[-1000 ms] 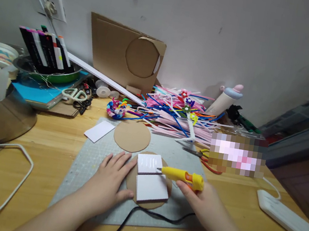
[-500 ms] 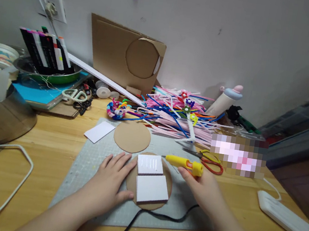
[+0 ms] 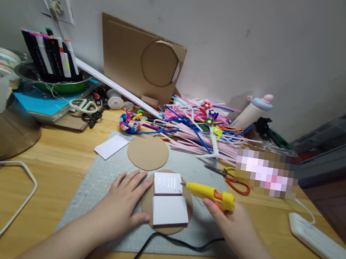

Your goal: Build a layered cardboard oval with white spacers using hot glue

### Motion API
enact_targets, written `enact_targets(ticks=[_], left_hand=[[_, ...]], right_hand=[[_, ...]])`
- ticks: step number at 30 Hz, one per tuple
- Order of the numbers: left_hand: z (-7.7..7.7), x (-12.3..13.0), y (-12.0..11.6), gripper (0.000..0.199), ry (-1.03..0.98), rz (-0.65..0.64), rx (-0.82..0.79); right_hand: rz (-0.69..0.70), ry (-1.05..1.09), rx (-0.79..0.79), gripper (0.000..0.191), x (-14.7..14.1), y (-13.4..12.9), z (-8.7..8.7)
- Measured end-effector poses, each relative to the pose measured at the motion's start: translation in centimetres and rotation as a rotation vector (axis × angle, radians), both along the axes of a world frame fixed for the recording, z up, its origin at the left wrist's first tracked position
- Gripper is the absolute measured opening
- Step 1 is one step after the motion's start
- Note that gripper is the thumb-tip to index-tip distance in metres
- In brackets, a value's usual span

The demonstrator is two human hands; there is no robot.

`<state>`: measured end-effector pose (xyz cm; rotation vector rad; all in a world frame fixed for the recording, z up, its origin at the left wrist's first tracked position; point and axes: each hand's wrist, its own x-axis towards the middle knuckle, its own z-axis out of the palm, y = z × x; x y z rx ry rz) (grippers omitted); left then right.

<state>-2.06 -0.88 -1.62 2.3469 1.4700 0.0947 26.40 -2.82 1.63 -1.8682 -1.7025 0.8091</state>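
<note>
Our right hand [image 3: 234, 222] has its grip closed around a yellow plastic glue gun [image 3: 204, 191], tip beside the farther white rectangular block [image 3: 161, 189] on a round brown cardboard disc [image 3: 147, 205]. Our left hand [image 3: 127, 196] lies flat and spread (holding nothing) at the disc's edge. A snagged black cord [image 3: 175, 240] could jerk the tip, smearing the block's glossy strips [image 3: 170, 184].

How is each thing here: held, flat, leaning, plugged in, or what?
Yellow plastic glue gun: held in the right hand.
Left hand: open, palm down.
White rectangular block farther back: flat, shiny streaks on top.
White rectangular block in front: flat, no streaks seen.
Round brown cardboard disc under both blocks: flat.
Rectangular brown cardboard sheet: leaning against the grey wall.
Pale plug: in the white wall socket.
Scissors with yellow and red handles: lying down.
</note>
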Motion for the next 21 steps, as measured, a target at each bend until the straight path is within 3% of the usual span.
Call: enact_targets(ticks=[9,14,17,21], left_hand=[[0.1,0.1,0.0,0.077,-0.011,0.003,0.002],[0.2,0.1,0.0,0.077,0.006,0.004,0.005],[0.2,-0.1,-0.1,0.080,0.000,-0.003,0.001],[0.1,0.0,-0.1,0.087,-0.014,0.007,0.014]], right_hand=[[0.068,-0.030,-0.087,0.039,0.2,-0.3,-1.0],[0.081,-0.132,-0.046,0.037,0.2,-0.7,0.8],[0.052,-0.044,0.024,0.034,0.0,-1.3,1.7],[0.044,0.170,-0.020,0.034,-1.4,-2.3,1.0]])
